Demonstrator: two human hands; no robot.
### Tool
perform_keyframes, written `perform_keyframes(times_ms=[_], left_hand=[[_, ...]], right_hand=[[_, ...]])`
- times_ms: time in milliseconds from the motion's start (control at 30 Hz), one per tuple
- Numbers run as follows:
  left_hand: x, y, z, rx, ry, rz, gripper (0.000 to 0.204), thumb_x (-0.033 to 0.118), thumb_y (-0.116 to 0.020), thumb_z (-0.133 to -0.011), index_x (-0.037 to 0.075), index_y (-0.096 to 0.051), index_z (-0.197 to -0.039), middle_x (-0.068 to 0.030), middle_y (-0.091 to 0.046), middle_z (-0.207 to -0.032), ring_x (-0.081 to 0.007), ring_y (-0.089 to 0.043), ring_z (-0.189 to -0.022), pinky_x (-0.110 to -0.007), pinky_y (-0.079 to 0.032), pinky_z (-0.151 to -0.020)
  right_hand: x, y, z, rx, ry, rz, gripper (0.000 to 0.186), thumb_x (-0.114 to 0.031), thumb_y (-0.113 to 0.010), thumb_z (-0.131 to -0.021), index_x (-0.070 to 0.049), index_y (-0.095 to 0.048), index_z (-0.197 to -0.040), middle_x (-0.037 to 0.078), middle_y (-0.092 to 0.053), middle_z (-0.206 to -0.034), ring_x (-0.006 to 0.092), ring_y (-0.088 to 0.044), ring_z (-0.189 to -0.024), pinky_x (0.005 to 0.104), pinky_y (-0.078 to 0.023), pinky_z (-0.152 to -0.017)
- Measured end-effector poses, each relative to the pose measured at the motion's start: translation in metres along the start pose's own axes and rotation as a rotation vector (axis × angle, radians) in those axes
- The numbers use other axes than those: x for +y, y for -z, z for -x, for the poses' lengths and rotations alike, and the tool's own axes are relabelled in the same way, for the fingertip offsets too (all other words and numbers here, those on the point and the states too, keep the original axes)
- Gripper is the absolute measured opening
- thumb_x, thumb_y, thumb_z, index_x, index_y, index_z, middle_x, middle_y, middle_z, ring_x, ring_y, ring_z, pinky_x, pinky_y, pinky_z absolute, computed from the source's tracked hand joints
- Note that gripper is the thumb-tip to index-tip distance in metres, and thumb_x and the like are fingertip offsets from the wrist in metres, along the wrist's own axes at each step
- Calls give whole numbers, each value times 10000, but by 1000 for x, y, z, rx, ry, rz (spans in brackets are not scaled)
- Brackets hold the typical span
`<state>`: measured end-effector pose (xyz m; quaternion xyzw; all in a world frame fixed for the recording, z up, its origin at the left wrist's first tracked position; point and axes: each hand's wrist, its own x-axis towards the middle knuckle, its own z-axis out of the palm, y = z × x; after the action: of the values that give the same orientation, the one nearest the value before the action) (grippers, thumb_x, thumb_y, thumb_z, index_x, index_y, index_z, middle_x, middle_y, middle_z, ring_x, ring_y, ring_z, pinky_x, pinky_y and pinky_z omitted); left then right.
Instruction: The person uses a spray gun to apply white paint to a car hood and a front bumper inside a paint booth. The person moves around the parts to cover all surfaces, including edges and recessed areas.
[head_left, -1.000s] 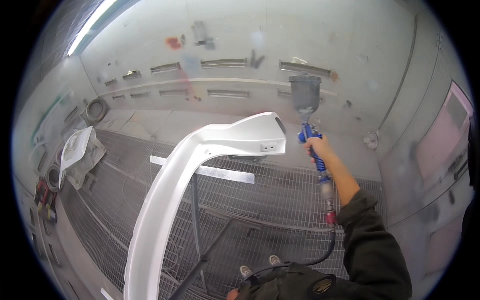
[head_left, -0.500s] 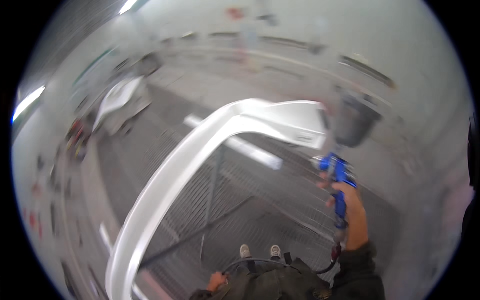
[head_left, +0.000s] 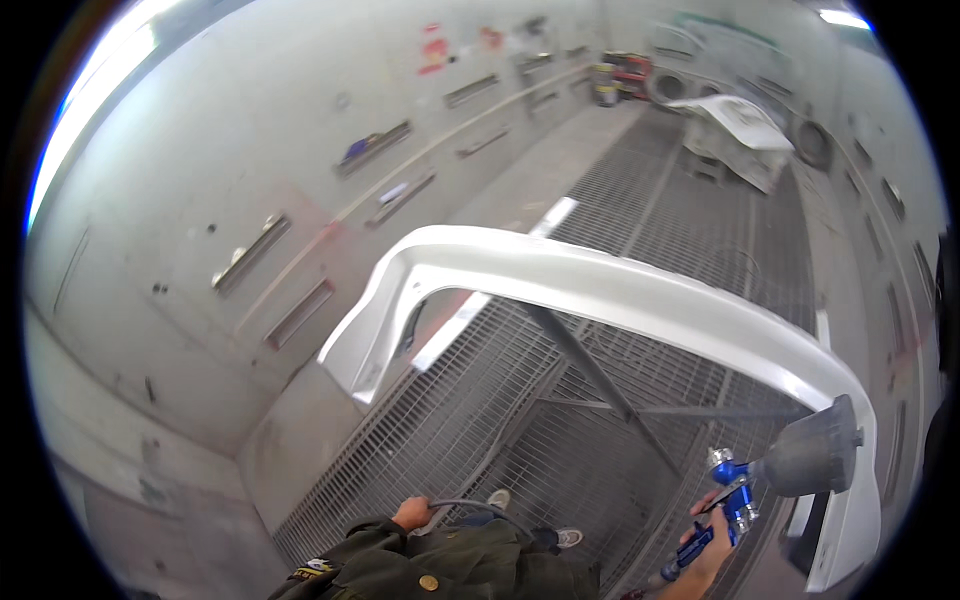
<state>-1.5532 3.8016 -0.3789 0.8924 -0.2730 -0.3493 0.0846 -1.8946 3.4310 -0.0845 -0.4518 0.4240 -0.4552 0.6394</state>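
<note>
While I look down through the head camera, my right hand (head_left: pixel 708 545) is clenched around the blue handle of a spray gun (head_left: pixel 728 508) at the lower right, with a finger laid along the trigger side. Its dark grey cup (head_left: pixel 812 458) sits on top and leans to the right, and it covers part of the white bumper (head_left: pixel 620 290) behind it. The nozzle end of the gun is hidden by the cup and my fingers, so I cannot tell exactly where it points. My forearm is cut off at the lower edge of the picture.

My left hand (head_left: pixel 411 514) is low in the middle, closed on a grey hose (head_left: pixel 470 507) that curves to the right across my front; the fingers are mostly tucked out of sight behind the green sleeve (head_left: pixel 400 560), so only the knuckles show.

That bumper arches from the left, where its end turns down near the wall, across to the far right, where its other end drops past the cup. It rests on a thin metal stand (head_left: pixel 590 375), whose legs cross beneath it over the grated floor (head_left: pixel 480 420). My shoes (head_left: pixel 530 520) show just below on the grating, partly hidden by my jacket.

Far off at the top right another white panel (head_left: pixel 735 115) lies on a support, too small and bent by the lens to make out in detail.
</note>
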Motion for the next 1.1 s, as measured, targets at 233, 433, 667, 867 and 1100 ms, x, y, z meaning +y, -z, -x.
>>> perform_keyframes(times_ms=[233,433,667,867,1100], left_hand=[[26,-33,189,127,150,215,294,218,-573,-764,60,-679,-988,-234,-655,-915,-430,-610,-885,-514,-479,-773],[43,-36,299,259,160,344,305,194,-572,-744,73,-676,-1004,-222,-655,-880,-427,-611,-846,-511,-484,-744],[52,-42,364,367,290,547,257,298,-603,-856,55,-675,-900,-228,-639,-834,-437,-600,-822,-500,-471,-714],[-126,-28,359,371,299,558,300,338,-598,-882,46,-666,-872,-232,-640,-846,-451,-595,-868,-504,-465,-738],[-232,26,312,379,225,604,297,336,-585,-892,52,-671,-896,-235,-644,-867,-449,-596,-880,-495,-472,-743]], right_hand=[[-74,-26,-3,-444,-194,-48,282,-108,-648,-783,50,-573,-1005,128,-612,-849,157,-609,-674,232,-482,-381],[-141,-84,44,-748,-327,-6,336,-129,-702,-775,75,-588,-1016,146,-634,-882,168,-629,-720,235,-492,-415],[-193,-114,68,-787,-247,31,300,-163,-640,-839,75,-576,-1010,174,-625,-870,217,-632,-728,265,-510,-414],[-130,-203,149,-409,74,247,188,-132,-577,-898,9,-593,-1021,80,-610,-878,121,-603,-717,222,-500,-415],[-123,-275,200,-380,65,212,195,-151,-522,-932,-2,-567,-1051,87,-590,-845,114,-590,-692,202,-478,-405]])
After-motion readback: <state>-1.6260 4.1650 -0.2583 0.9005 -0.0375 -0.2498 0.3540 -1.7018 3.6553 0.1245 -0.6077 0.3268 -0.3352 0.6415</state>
